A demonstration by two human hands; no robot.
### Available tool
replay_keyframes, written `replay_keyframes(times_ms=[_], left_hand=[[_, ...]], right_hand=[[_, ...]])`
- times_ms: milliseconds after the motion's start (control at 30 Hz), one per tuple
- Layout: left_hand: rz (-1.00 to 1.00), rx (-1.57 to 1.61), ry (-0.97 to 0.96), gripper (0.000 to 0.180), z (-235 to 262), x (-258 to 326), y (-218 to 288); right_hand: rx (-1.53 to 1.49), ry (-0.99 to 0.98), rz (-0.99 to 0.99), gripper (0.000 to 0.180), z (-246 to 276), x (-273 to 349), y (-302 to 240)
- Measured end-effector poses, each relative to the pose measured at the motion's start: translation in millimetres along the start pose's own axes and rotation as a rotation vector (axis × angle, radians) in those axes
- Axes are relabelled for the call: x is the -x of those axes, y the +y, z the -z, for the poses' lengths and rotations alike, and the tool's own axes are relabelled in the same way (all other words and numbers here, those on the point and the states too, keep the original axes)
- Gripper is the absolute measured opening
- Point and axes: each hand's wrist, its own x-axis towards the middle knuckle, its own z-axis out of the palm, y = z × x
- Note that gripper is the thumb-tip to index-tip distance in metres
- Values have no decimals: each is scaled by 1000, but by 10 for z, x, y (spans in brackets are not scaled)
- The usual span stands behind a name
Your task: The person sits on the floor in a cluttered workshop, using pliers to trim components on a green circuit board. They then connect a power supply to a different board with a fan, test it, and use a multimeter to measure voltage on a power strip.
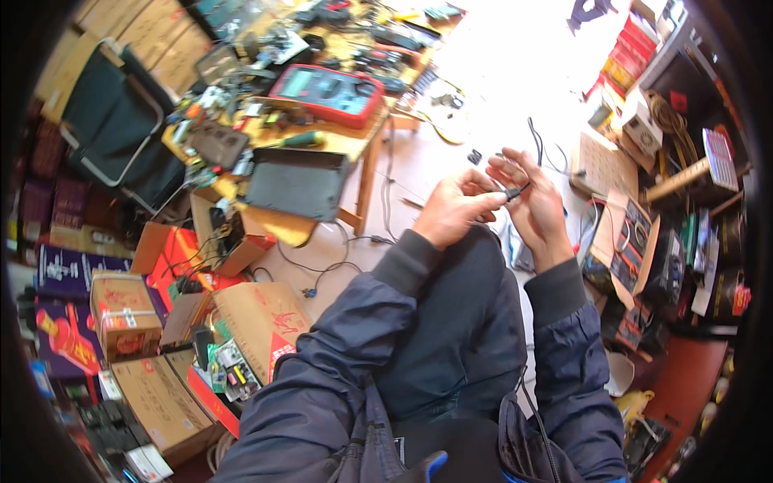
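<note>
My left hand point(457, 211) pinches a small black cable plug point(513, 193) between thumb and fingers, above my knees. My right hand point(538, 211) is close beside it, its fingers curled around the thin black cable point(535, 135). The cable's loop rises beyond the fingertips toward the bright floor. Both hands nearly touch at the plug. What the plug's end looks like is hidden by my fingers.
To the left stands a cluttered wooden table point(348, 143) with a red-framed multimeter point(328, 94), a green-handled screwdriver point(301, 139) and a black tray point(295, 187). Cardboard boxes point(262, 318) crowd the lower left. A folding chair point(113, 121) is behind them. An open carton point(620, 241) lies right.
</note>
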Motion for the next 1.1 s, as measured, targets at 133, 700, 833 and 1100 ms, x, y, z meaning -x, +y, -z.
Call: replay_keyframes(times_ms=[133,700,833,1100], left_hand=[[-61,105,150,19,-146,324,224],[-103,106,430,20,249,2158,-69],[-25,158,506,18,445,2416,-222],[158,128,608,17,673,2739,-717]], right_hand=[[17,-133,-70,49,-241,401,-49],[-265,-117,30,25,-1282,418,535],[-289,-109,-150,27,-1145,417,730],[-354,-187,-156,25,-600,525,571]])
